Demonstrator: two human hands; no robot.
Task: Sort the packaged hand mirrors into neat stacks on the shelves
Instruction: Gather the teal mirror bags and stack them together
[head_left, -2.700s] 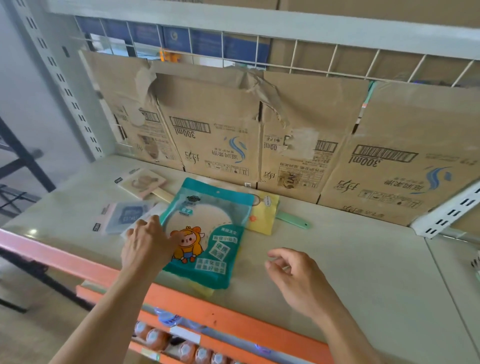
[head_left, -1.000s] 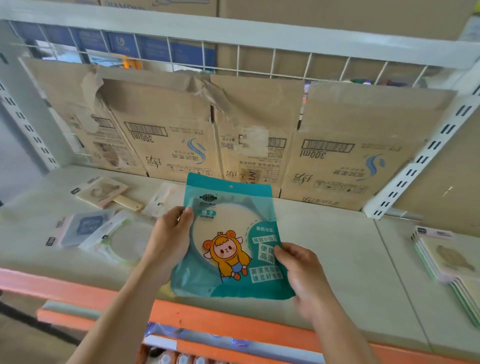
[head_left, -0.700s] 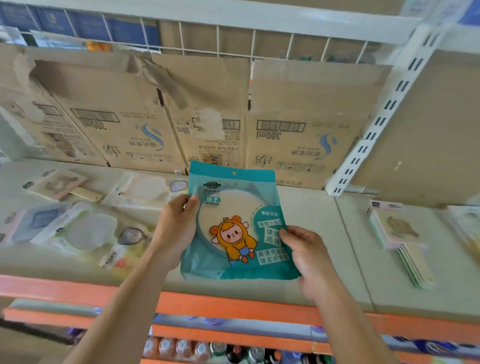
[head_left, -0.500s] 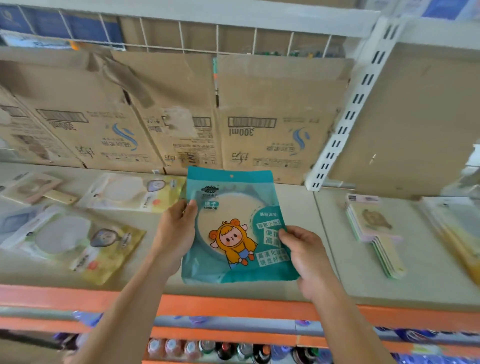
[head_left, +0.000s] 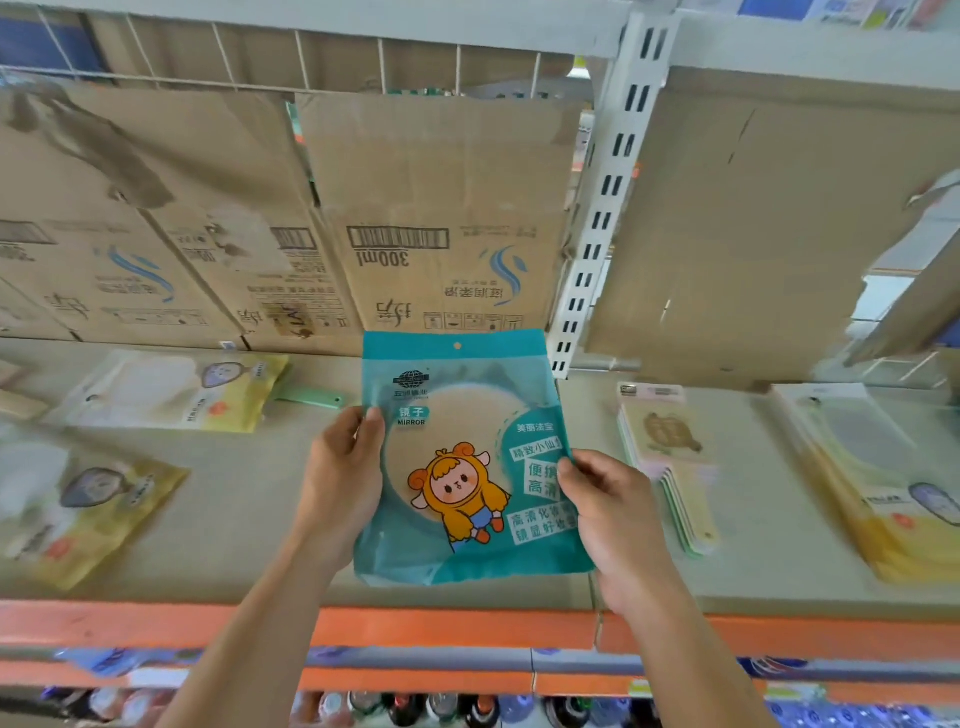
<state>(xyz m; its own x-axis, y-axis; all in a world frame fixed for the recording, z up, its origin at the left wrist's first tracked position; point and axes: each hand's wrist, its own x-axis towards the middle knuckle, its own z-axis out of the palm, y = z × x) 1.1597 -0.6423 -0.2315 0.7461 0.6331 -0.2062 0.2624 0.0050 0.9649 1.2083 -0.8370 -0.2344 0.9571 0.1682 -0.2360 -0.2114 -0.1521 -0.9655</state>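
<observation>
Clearly "MIRROR" on teal packet (head_left: 462, 467), between both hands.

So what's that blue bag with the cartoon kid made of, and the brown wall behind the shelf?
The teal mirror pouch, held by the left hand and right hand, looks like thin glossy plastic film: part of it is see-through, showing the round mirror inside, and it catches the light. The brown panels look like matte cardboard from flattened boxes, with creases, torn tape and printed barcodes.
</observation>
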